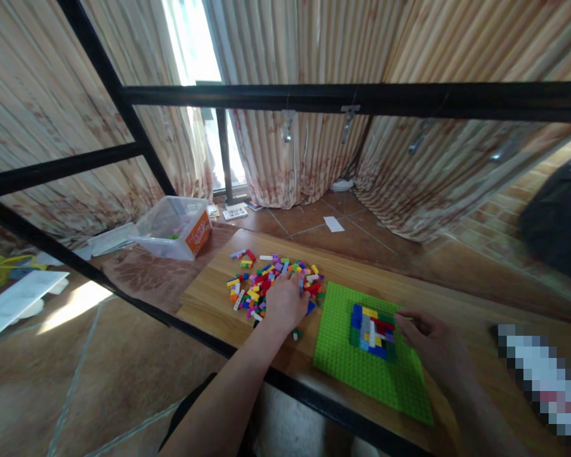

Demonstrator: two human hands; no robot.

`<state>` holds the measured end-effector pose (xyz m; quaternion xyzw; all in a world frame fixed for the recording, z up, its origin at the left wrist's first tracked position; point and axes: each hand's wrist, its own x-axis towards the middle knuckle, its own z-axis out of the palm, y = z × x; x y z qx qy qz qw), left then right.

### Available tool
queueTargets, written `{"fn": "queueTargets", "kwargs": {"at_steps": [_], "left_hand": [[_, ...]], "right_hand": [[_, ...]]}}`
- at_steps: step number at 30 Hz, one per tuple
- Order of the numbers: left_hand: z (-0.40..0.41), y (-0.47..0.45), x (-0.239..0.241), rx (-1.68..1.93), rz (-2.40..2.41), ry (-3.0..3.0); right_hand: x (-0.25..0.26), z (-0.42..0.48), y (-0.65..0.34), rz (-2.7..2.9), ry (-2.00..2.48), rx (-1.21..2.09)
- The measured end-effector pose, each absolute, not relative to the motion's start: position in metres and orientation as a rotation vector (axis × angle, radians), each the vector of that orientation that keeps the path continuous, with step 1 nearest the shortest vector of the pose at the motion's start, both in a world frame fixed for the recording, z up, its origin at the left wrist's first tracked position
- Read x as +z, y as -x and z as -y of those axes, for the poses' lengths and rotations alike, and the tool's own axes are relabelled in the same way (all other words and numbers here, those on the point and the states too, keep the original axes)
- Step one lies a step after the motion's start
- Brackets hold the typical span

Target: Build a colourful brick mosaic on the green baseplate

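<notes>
My left hand (288, 301) reaches down into a pile of small coloured toy bricks (254, 285), its fingers somewhat apart and the tips partly hidden among the pieces. On the right lies a green studded baseplate (333, 343). A low, multicoloured block of bricks (372, 333) is built up near its middle. At the right edge of that block is my right hand (423, 333), with thumb and forefinger drawn together. Whatever those fingers hold, if anything, is too small to make out.
The wooden table (209, 298) has a black metal frame bar (309, 400) along its near side. A clear plastic box (171, 228) with an orange label stands on the floor beyond the left end. A blurred pale object (542, 381) lies far right.
</notes>
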<state>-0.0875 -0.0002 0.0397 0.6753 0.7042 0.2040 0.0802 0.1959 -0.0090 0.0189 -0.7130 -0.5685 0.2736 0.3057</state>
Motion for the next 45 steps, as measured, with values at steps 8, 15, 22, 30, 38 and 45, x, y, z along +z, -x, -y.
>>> {"fn": "queueTargets", "kwargs": {"at_steps": [8, 15, 22, 30, 38, 45], "left_hand": [[0.001, 0.094, 0.041, 0.484, -2.112, -2.071], [0.002, 0.091, 0.043, 0.453, -2.080, -2.087], [-0.004, 0.093, 0.046, 0.914, -1.775, -1.840], [0.011, 0.056, 0.047, 1.011, -0.825, -1.050], [0.017, 0.030, 0.043, 1.071, -0.833, -1.048], [0.016, 0.020, 0.041, 1.056, -0.846, -1.096]], "right_hand": [[0.016, 0.007, -0.191, 1.514, 1.856, 0.760], [0.015, 0.007, -0.186, 1.492, 1.777, 0.796], [0.021, 0.009, -0.180, 1.485, 1.741, 0.699], [0.046, 0.023, -0.130, 1.292, 1.306, 1.082], [0.044, 0.025, -0.124, 1.223, 1.247, 1.164], [0.046, 0.025, -0.129, 1.237, 1.230, 1.206]]}}
